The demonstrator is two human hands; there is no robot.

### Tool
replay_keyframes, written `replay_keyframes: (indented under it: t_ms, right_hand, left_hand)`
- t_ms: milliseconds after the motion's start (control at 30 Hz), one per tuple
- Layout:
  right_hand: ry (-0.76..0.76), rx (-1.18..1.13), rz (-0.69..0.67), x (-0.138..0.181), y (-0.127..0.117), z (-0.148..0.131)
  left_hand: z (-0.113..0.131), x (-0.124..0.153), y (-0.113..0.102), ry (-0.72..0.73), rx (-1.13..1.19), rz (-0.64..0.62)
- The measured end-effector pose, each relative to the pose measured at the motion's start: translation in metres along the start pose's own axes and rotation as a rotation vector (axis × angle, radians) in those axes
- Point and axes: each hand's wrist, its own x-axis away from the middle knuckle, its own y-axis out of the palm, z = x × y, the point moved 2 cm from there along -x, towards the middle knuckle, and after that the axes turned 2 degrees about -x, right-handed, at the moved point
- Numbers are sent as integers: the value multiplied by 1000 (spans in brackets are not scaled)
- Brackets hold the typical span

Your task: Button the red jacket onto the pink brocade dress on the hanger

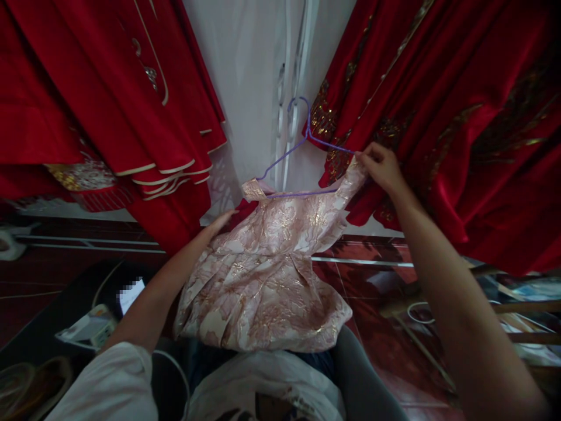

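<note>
Head view, only 1 here. A small pink-and-gold dress (267, 275) hangs centre frame, its skirt near the person's lap and its top on a purple wire hanger (302, 192). The hanger's hook points up and far, and doesn't look caught on anything.

The right hand (381, 166) has thumb and fingertips pressed together, pinching the dress's right shoulder where it meets the hanger's right end. The left hand (219, 225) lies flat w/ fingers straight and together, touching the dress's left edge just below the left shoulder. It's resting there, not gripping.

Step in hand, as I read it: seating the shoulders on the wire. To do it well:
- Keep the right pinch on cloth and wire both, so that end can't slide off.
- Use the left hand to lift the left shoulder over the wire tip. That side looks bunched.
- Hold the hanger level. The brocade looks stiff, so prob. it creases rather than drapes.

Around:
- Red robes (109, 99) w/ pale trim hang close on the left.
- Red gold-embroidered cloth (460, 117) is just behind the right hand.
- A white garment (249, 70) hangs btwn them, far.
- A phone (130, 295) sits near left, above a red tile floor (377, 275).

The hook could snag the embroidery beside it.
</note>
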Motion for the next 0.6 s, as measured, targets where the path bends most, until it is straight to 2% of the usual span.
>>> replay_keyframes:
  t_ms: [100, 167, 233, 300, 333, 367, 500, 600]
  right_hand:
    - [-6, -12, -4, 1, 1, -1]
    - [-19, -18, -10, 1, 1, -2]
    - [-29, -22, -16, 1, 0, -2]
    - [-28, -25, -26, 0, 0, -1]
    - [-25, -29, -33, 0, 1, -1]
    - [-23, -34, -38, 0, 1, -1]
    - [-28, -48, -35, 1, 4, 1]
    - [-30, -33, -17, 3, 5, 1]
  left_hand:
    - [-3, -7, -15, 51, -118, 109]
    - [-1, -11, -23, 132, -283, 120]
    - [3, -12, -25, 134, -435, -38]
    - [10, -12, -22, 53, -478, -256]
    - [15, -12, -21, 13, -465, -309]
    - [23, -12, -20, -19, -431, -307]
    - [63, -17, -20, -197, -140, -142]
    - [93, -22, -19, -328, 61, -179]
